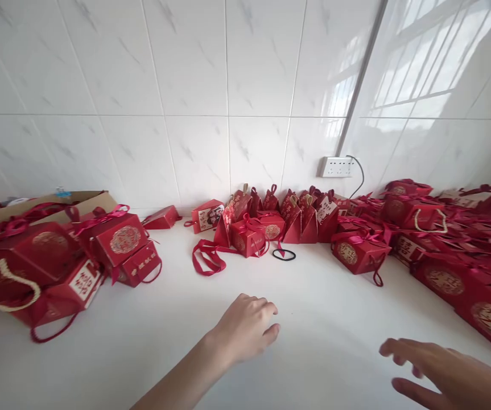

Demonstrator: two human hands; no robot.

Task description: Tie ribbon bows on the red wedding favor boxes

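Observation:
My left hand (249,324) hovers over the middle of the white table, its fingers curled loosely and apart from the thumb, with nothing between them. At the lower right, my right hand (435,367) is slightly blurred, fingers and thumb spread, holding nothing. Beyond the left hand lie a loose red ribbon (208,259) and a black ring-shaped band (284,254). A red gift box (248,238) with a bow stands behind them. Nearest the right hand are a red gift box (361,253) with a gold emblem and a long stack of red boxes (445,282).
Stacked red boxes with rope handles (46,256) fill the left side, before an open cardboard carton (95,199). Small triangular red boxes (292,219) line the tiled wall (194,154). A white power strip (337,167) with a dark cable is on the wall.

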